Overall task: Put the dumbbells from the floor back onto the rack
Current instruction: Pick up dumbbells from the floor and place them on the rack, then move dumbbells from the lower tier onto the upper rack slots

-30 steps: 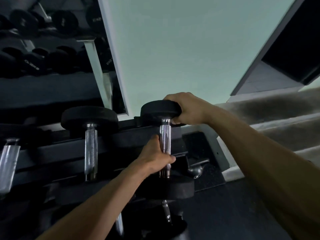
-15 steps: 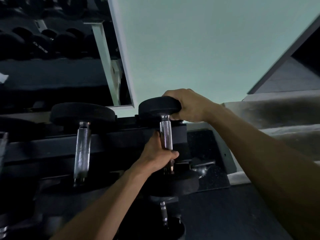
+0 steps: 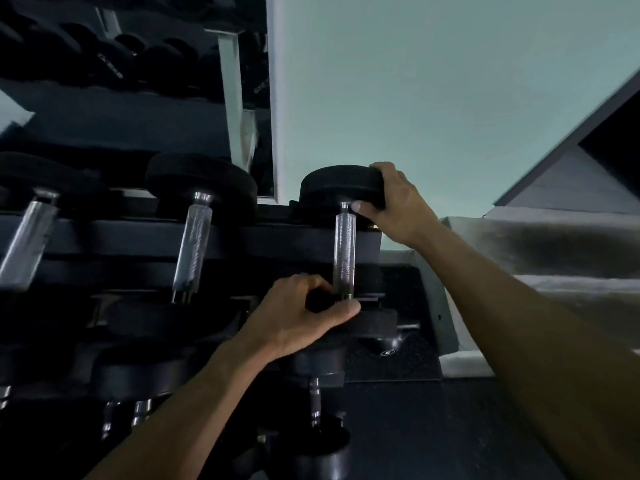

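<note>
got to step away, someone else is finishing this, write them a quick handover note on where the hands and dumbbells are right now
Left hand: grips the near head of the dumbbell at the rack's right end.
Right hand: grips the far head, thumb beside the handle.
The dumbbell lies across the rails of the top shelf, next to two others already racked there.
Done: this one looks seated or nearly so.
Left: let go with both hands, check it sits steady, then look on the floor for more; none is clearly in view now.
</note>
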`<state>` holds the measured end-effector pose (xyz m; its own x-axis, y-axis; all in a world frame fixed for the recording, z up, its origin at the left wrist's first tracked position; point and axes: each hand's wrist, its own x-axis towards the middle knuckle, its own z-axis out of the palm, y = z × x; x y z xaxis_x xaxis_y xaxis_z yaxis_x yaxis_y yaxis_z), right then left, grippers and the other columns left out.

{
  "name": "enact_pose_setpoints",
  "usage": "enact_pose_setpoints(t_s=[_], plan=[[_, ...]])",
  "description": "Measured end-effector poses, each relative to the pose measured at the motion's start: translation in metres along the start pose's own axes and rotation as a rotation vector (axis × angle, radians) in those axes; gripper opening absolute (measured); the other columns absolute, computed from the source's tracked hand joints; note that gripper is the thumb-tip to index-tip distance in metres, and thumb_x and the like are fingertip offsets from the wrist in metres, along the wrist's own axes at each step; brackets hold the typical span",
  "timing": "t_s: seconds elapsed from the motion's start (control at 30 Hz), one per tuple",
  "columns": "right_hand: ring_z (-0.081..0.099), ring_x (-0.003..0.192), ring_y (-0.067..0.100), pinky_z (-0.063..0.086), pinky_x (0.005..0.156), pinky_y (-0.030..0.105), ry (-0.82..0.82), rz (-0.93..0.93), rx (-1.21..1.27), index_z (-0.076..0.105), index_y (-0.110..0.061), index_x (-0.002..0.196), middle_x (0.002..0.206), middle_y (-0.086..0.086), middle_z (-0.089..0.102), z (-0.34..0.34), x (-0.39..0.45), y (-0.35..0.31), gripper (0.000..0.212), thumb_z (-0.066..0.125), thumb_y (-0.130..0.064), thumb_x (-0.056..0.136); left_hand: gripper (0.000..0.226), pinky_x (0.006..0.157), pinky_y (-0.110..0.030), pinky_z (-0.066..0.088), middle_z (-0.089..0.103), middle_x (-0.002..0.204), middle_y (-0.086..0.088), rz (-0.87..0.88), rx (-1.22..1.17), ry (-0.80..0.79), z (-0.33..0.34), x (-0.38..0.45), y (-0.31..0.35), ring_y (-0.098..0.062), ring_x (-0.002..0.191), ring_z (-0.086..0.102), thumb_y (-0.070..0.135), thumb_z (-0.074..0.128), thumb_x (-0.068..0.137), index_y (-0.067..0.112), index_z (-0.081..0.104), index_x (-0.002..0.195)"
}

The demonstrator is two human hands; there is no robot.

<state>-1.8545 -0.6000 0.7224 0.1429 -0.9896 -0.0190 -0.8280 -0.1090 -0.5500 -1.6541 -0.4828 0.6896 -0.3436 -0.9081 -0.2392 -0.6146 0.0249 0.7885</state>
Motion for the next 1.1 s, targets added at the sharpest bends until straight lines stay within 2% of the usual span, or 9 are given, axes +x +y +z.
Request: enact_pose_setpoints(t_s=[0.13,0.27,0.43,0.6,0.77,0.87,0.93,1.03,1.1], plan=[[0.050,0.102,0.027,0.044,0.087,0.038,-0.025,0.000,-0.048,0.036,-0.009,0.123,0.117,0.013,0.048,-0.003,0.002,-0.003,0.048,0.062,-0.034,0.092,0.059,0.077,-0.017,0.046,0.061,0.093,0.016,0.060,0.038,0.030,0.007,-0.011,-0.003,0.002,0.087,0.057,0.071,0.075,0.054,0.030,0.066,0.097],[0.051,0.099,0.031,0.044,0.084,0.041,-0.049,-0.028,-0.127,0.037,-0.007,0.119,0.111,0.013,0.048,-0.006,0.005,-0.006,0.045,0.063,-0.033,0.092,0.057,0.074,-0.012,0.045,0.063,0.089,0.016,0.096,-0.003,0.102,0.012,-0.015,-0.001,0.003,0.084,0.059,0.073,0.071,0.054,0.032,0.071,0.093],[0.052,0.095,0.031,0.044,0.080,0.041,-0.060,-0.056,-0.180,0.037,-0.007,0.115,0.109,0.013,0.050,-0.008,0.006,-0.006,0.044,0.063,-0.034,0.092,0.051,0.078,-0.025,0.054,0.065,0.090,0.013,0.059,-0.064,0.117,0.015,-0.014,-0.003,0.001,0.085,0.062,0.071,0.075,0.053,0.036,0.072,0.090],[0.054,0.094,0.035,0.042,0.076,0.041,-0.068,-0.071,-0.210,0.037,-0.007,0.113,0.110,0.016,0.051,-0.009,0.008,-0.006,0.045,0.063,-0.037,0.091,0.052,0.077,-0.026,0.055,0.066,0.091,0.012,0.046,-0.083,0.130,0.020,-0.015,-0.003,-0.001,0.085,0.063,0.070,0.075,0.054,0.035,0.073,0.092],[0.054,0.099,0.036,0.041,0.078,0.039,-0.055,-0.043,-0.221,0.038,-0.006,0.119,0.116,0.017,0.051,-0.008,0.007,-0.008,0.049,0.064,-0.037,0.091,0.040,0.078,-0.018,0.051,0.064,0.094,0.016,0.041,-0.082,0.089,0.016,-0.016,-0.001,0.004,0.088,0.061,0.062,0.079,0.058,0.043,0.067,0.090],[0.050,0.114,0.036,0.044,0.092,0.042,-0.038,-0.090,-0.243,0.036,-0.009,0.134,0.128,0.016,0.046,-0.007,0.002,-0.016,0.063,0.066,-0.038,0.087,0.047,0.083,-0.018,0.046,0.061,0.098,0.017,0.016,0.001,0.083,0.014,-0.017,0.001,0.004,0.093,0.057,0.066,0.076,0.060,0.041,0.065,0.099],[0.042,0.125,0.034,0.039,0.102,0.041,-0.004,-0.180,-0.254,0.034,-0.011,0.141,0.136,0.014,0.043,-0.006,-0.005,-0.028,0.071,0.067,-0.039,0.085,0.060,0.090,-0.022,0.044,0.059,0.106,0.017,0.019,0.081,0.108,0.011,-0.022,0.006,0.002,0.102,0.053,0.070,0.071,0.063,0.038,0.062,0.113],[0.037,0.133,0.030,0.038,0.105,0.041,0.028,-0.305,-0.240,0.035,-0.014,0.144,0.142,0.010,0.040,-0.005,-0.014,-0.056,0.073,0.066,-0.044,0.085,0.073,0.098,-0.027,0.042,0.055,0.124,0.012,0.037,0.169,0.130,0.001,-0.034,0.013,-0.004,0.116,0.050,0.073,0.061,0.071,0.031,0.053,0.129],[0.040,0.132,0.028,0.038,0.104,0.040,-0.012,-0.362,-0.238,0.033,-0.016,0.145,0.144,0.008,0.039,0.000,-0.018,-0.079,0.072,0.064,-0.045,0.087,0.074,0.098,-0.028,0.043,0.052,0.130,0.010,0.040,0.227,0.153,-0.013,-0.046,0.015,-0.006,0.119,0.049,0.073,0.055,0.075,0.029,0.050,0.134]])
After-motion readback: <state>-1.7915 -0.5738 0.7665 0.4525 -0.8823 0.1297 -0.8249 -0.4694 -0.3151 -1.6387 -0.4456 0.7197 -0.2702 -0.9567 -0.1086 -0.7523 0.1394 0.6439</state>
